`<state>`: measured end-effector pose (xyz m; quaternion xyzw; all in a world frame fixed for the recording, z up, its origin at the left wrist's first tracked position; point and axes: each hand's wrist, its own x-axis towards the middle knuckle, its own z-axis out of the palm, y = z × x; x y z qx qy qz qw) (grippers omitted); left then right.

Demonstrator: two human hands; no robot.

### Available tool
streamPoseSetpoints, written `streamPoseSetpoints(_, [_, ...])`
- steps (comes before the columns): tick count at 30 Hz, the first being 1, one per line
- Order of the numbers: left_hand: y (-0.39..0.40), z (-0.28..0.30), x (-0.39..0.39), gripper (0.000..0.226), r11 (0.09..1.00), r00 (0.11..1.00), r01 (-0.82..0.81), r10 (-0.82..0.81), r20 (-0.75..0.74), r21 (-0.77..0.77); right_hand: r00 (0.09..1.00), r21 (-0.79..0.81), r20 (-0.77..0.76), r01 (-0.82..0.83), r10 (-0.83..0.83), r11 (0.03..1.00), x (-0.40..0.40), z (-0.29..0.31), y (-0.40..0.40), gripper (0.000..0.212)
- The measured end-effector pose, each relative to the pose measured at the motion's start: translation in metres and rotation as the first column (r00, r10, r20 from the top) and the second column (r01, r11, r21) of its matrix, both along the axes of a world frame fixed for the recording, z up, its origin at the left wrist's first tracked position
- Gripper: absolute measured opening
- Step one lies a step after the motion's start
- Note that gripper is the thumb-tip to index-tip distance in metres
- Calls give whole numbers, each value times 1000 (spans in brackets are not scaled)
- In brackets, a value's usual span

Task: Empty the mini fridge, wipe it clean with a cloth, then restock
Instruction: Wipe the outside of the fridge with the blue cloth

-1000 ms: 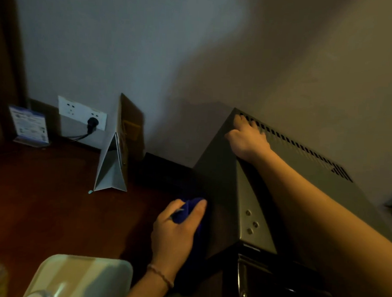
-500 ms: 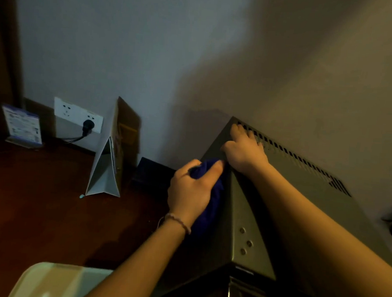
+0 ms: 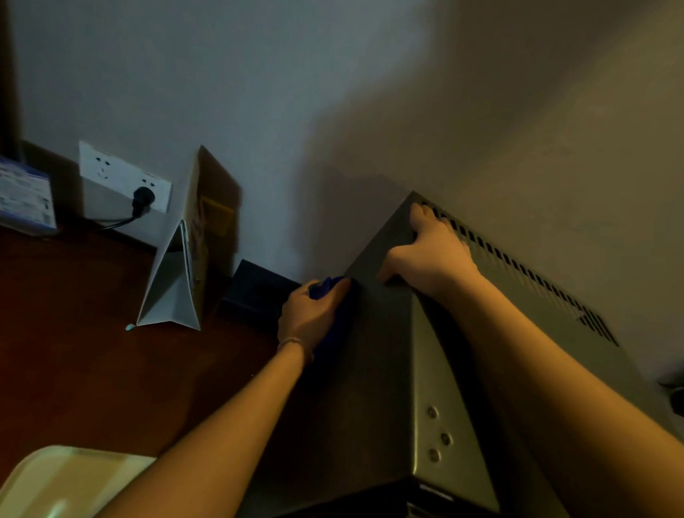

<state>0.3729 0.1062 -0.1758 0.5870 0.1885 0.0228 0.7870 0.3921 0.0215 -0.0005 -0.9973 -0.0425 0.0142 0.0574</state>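
— On the mini fridge, left side: left hand, fingers clenched round blue cloth, pressed to the panel.
— Right hand?
— Flat on top by the vents, fingers relaxed. Surface holds paper bag, tray

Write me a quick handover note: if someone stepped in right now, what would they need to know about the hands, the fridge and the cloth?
Left hand: grips the blue cloth and presses it against the left side wall of the mini fridge, near the top back corner.
Right hand: rests on the fridge top by the vent slots, steadying it.
Done: wiping of the outside is under way.
Cannot tell: the fridge's inside is not in view, so emptying and inner wiping are unconfirmed.
Left: finish wiping, then restock. A pale tray sits at bottom left; no stock is clearly visible.
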Motion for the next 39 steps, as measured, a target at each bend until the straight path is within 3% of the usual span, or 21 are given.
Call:
streamPoseSetpoints(4, [2, -21, -30, 33, 999, 998, 11, -9, -60, 32, 1000, -15, -4, 27, -28, 1000, 0, -1, 1, 112])
streamPoseSetpoints(7, [2, -42, -60, 56, 1000, 995, 14, -13, -103, 11, 1000, -28, 3, 30, -30, 999, 1, 0, 2, 109])
streamPoseSetpoints(9, [3, -51, -83, 44, 1000, 995, 4, -2, -102, 17, 1000, -31, -7, 29, -30, 999, -1, 1, 2, 107])
streamPoseSetpoints(10, [2, -52, -95, 41, 1000, 997, 2, 1, -83, 27, 1000, -27, -9, 25, -26, 999, -1, 2, 3, 104])
streamPoseSetpoints(13, [2, -39, -126, 61, 999, 998, -32, 33, -49, 31, 1000, -22, -14, 19, -20, 1000, -4, 3, 4, 100])
streamPoseSetpoints(20, [3, 20, -173, 48, 999, 973, -45, 45, 225, -3, 999, -38, -23, 29, -29, 999, -6, 4, 3, 108])
streamPoseSetpoints(29, [0, 41, -137, 45, 995, 926, -95, 99, 365, -29, 1000, -52, 11, 7, -6, 999, 0, 0, 2, 103])
streamPoseSetpoints(39, [-6, 15, -51, 53, 993, 948, -69, 95, 305, -96, 1000, 1, -12, -6, 6, 1000, -1, 1, 1, 101])
